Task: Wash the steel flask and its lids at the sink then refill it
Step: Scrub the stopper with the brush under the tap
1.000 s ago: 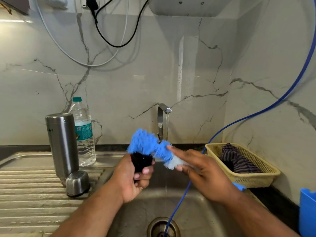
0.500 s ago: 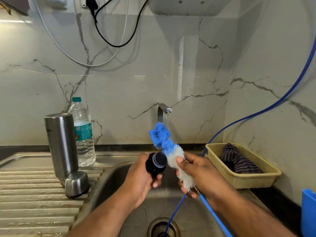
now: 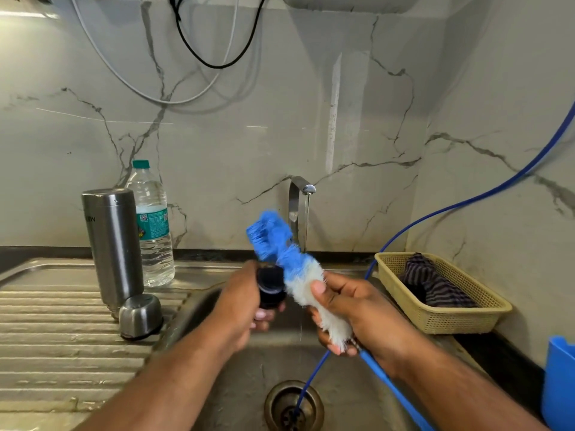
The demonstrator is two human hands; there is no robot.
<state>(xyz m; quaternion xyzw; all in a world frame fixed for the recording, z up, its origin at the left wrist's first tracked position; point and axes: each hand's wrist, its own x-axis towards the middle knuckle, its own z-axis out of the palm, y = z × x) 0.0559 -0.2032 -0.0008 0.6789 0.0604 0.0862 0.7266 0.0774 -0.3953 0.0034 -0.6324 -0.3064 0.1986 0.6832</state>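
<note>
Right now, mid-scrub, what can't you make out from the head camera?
Head view only:
Black round inner lid: motion-blurred, half covered by the left hand; cleanliness unreadable.
Blue-and-white bristle brush: blue tip motion-blurred, white bristles partly wrapped by the right hand.
Cylindrical steel flask: inside not visible.
Blue plastic container: cut off by the right edge.

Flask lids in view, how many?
2. Steel cap on the drainboard, at the flask's base; black lid gripped in the left hand over the sink. Basket could hide more.
</note>
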